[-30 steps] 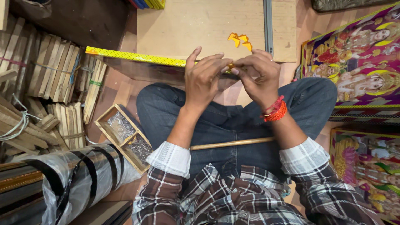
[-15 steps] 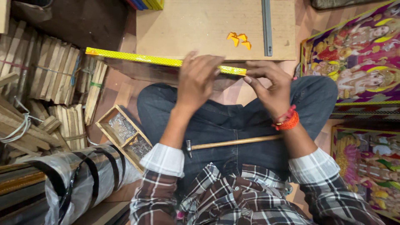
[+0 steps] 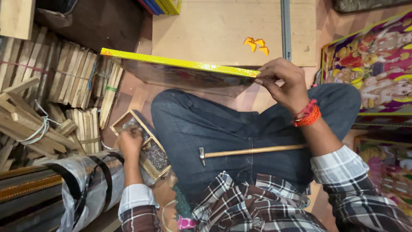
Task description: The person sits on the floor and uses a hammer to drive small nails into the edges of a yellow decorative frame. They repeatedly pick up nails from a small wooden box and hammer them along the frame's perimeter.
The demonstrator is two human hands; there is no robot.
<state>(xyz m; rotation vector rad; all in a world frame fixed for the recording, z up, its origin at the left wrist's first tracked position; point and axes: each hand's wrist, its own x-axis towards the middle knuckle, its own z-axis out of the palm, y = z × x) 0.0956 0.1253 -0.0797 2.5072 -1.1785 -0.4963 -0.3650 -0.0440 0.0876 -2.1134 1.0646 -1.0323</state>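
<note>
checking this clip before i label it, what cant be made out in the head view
- Left hand: fingertips dip into the divided wooden tray of small metal bits; any grip is hidden.
- Right hand: fingers curl over the end of the yellow-edged framed picture; the corner beneath is covered.
- Framed picture's face: seen edge-on, too dark.
- Wooden-handled hammer: handle end hidden under the right forearm.

Right hand [image 3: 285, 83] pinches the end of a yellow-edged picture frame [image 3: 180, 64] propped over the knees. Left hand [image 3: 129, 144] is down in a wooden nail box [image 3: 143, 144], just left of the lap. A small hammer [image 3: 253, 151] lies across the thigh, below the frame.
</note>
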